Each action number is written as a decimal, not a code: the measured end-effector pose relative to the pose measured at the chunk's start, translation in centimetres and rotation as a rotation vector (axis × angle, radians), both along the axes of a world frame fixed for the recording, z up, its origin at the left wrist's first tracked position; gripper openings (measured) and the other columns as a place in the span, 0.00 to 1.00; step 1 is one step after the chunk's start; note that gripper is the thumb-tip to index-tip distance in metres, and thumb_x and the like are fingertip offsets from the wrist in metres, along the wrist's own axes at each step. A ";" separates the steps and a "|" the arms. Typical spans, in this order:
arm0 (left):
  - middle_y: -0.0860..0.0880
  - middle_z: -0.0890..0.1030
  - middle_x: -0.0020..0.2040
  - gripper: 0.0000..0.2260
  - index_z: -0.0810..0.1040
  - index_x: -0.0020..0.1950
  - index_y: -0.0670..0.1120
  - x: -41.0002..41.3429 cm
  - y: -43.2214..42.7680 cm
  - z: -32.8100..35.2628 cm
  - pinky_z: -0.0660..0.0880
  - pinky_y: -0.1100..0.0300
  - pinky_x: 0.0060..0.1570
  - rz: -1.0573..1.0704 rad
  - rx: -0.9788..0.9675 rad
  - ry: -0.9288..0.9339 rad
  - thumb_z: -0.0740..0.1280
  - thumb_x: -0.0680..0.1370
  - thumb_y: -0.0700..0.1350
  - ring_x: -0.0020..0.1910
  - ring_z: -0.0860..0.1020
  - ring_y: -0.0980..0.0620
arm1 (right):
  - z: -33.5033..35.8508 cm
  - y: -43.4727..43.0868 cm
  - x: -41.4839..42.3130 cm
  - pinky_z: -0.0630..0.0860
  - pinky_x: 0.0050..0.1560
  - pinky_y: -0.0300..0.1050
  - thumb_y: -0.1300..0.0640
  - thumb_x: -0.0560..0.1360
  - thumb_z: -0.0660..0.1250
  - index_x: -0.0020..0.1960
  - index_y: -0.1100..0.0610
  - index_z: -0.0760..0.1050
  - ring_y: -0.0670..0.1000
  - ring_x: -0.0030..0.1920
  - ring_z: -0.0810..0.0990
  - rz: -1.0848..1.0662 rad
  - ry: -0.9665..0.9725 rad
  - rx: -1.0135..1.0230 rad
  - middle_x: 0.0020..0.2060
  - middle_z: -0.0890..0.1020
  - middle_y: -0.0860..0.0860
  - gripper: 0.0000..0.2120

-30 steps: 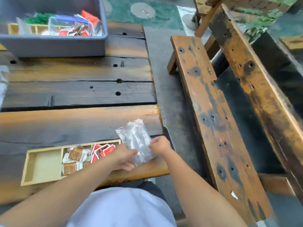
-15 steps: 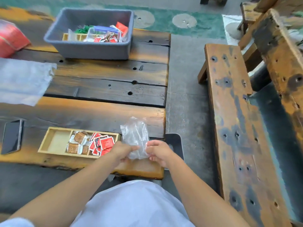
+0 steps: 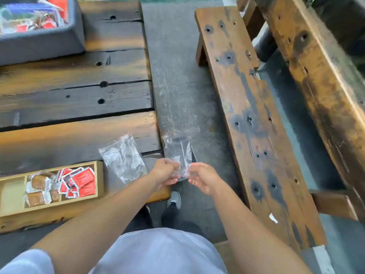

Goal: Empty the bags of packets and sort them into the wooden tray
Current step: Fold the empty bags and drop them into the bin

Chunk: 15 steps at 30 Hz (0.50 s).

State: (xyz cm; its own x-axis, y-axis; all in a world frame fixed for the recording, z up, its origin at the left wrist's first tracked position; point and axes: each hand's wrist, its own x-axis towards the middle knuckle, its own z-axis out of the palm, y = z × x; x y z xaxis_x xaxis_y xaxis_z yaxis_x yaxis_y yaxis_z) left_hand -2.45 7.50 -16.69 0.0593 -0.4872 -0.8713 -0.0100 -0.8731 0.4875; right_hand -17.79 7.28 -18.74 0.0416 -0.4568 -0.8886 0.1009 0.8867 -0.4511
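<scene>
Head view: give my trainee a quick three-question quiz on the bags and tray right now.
1. True or false: both hands grip one clear bag.
2. Which packets fill the wooden tray's rightmost compartment? A) green B) red C) blue
3. Fill in: a second clear bag lies flat on the ____.

Key
1. True: the left hand and right hand pinch its lower edge, past the table's corner.
2. B: the red packets; brown packets fill the middle.
3. table
</scene>
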 end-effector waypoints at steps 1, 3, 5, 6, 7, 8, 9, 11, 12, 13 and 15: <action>0.45 0.78 0.40 0.02 0.74 0.49 0.44 -1.1 -0.3 -0.7 0.74 0.63 0.24 -0.015 0.011 -0.021 0.66 0.79 0.41 0.30 0.78 0.52 | -0.8 0.4 -0.7 0.75 0.31 0.44 0.69 0.74 0.66 0.57 0.63 0.75 0.51 0.31 0.79 -0.030 0.024 0.030 0.40 0.81 0.58 0.13; 0.45 0.78 0.37 0.04 0.72 0.45 0.45 -3.0 -0.9 -2.5 0.73 0.63 0.23 -0.029 0.022 -0.099 0.65 0.79 0.40 0.25 0.77 0.52 | -2.4 0.8 -1.6 0.75 0.29 0.42 0.70 0.74 0.65 0.53 0.63 0.75 0.51 0.32 0.78 -0.091 0.049 0.088 0.38 0.80 0.57 0.09; 0.45 0.79 0.35 0.04 0.70 0.44 0.45 -4.5 -1.8 -4.8 0.73 0.62 0.21 -0.056 0.041 -0.193 0.64 0.78 0.40 0.24 0.77 0.51 | -4.4 0.7 -2.3 0.73 0.30 0.41 0.71 0.75 0.62 0.45 0.62 0.74 0.52 0.31 0.76 -0.129 0.068 0.142 0.34 0.78 0.57 0.07; 0.44 0.79 0.34 0.02 0.71 0.47 0.43 -5.1 -2.1 -6.1 0.73 0.62 0.20 -0.074 0.055 -0.227 0.64 0.78 0.40 0.24 0.77 0.50 | -5.6 0.6 -2.5 0.72 0.30 0.41 0.71 0.76 0.61 0.42 0.61 0.74 0.52 0.31 0.75 -0.140 0.074 0.165 0.34 0.77 0.57 0.08; 0.43 0.80 0.35 0.04 0.73 0.50 0.41 -5.6 -2.6 -7.7 0.73 0.62 0.19 -0.079 0.077 -0.259 0.63 0.77 0.40 0.24 0.78 0.49 | -6.9 0.4 -2.7 0.71 0.31 0.41 0.71 0.76 0.60 0.41 0.61 0.73 0.52 0.31 0.74 -0.144 0.084 0.187 0.33 0.77 0.57 0.09; 0.41 0.82 0.37 0.08 0.74 0.52 0.38 -6.0 -2.9 -9.6 0.75 0.61 0.21 -0.095 0.095 -0.299 0.63 0.75 0.41 0.26 0.80 0.47 | -8.3 0.1 -2.7 0.71 0.31 0.41 0.71 0.76 0.60 0.40 0.61 0.73 0.52 0.31 0.74 -0.152 0.092 0.205 0.33 0.76 0.57 0.10; 0.39 0.83 0.41 0.12 0.75 0.53 0.37 -6.2 -3.3 -11.4 0.79 0.57 0.27 -0.118 0.117 -0.340 0.63 0.73 0.42 0.31 0.82 0.44 | -9.6 -0.2 -2.7 0.72 0.31 0.41 0.71 0.76 0.60 0.40 0.61 0.73 0.52 0.31 0.74 -0.157 0.101 0.226 0.33 0.76 0.57 0.09; 0.36 0.82 0.50 0.14 0.75 0.55 0.38 -6.5 -4.0 -15.0 0.82 0.49 0.45 -0.155 0.158 -0.422 0.63 0.72 0.43 0.45 0.83 0.38 | -12.5 -1.0 -2.6 0.72 0.32 0.42 0.71 0.77 0.60 0.40 0.62 0.73 0.52 0.32 0.74 -0.160 0.116 0.258 0.33 0.76 0.57 0.09; 0.35 0.81 0.53 0.14 0.74 0.56 0.38 -6.5 -4.4 -16.4 0.81 0.47 0.50 -0.155 0.173 -0.444 0.63 0.73 0.42 0.50 0.82 0.36 | -14.0 -1.4 -2.5 0.72 0.33 0.42 0.71 0.77 0.59 0.40 0.62 0.73 0.52 0.32 0.74 -0.159 0.119 0.272 0.33 0.76 0.57 0.10; 0.35 0.79 0.55 0.13 0.73 0.58 0.37 -6.5 -4.8 -17.6 0.80 0.46 0.52 -0.145 0.188 -0.458 0.64 0.74 0.41 0.52 0.81 0.34 | -15.5 -1.8 -2.4 0.72 0.34 0.43 0.71 0.77 0.59 0.40 0.62 0.73 0.53 0.32 0.74 -0.157 0.121 0.283 0.33 0.76 0.57 0.10; 0.34 0.78 0.57 0.13 0.73 0.59 0.37 -6.5 -5.6 -20.2 0.79 0.45 0.54 -0.122 0.220 -0.480 0.64 0.75 0.40 0.53 0.80 0.34 | -18.3 -2.4 -2.0 0.73 0.35 0.43 0.71 0.77 0.59 0.41 0.62 0.74 0.53 0.33 0.75 -0.153 0.122 0.302 0.34 0.76 0.57 0.10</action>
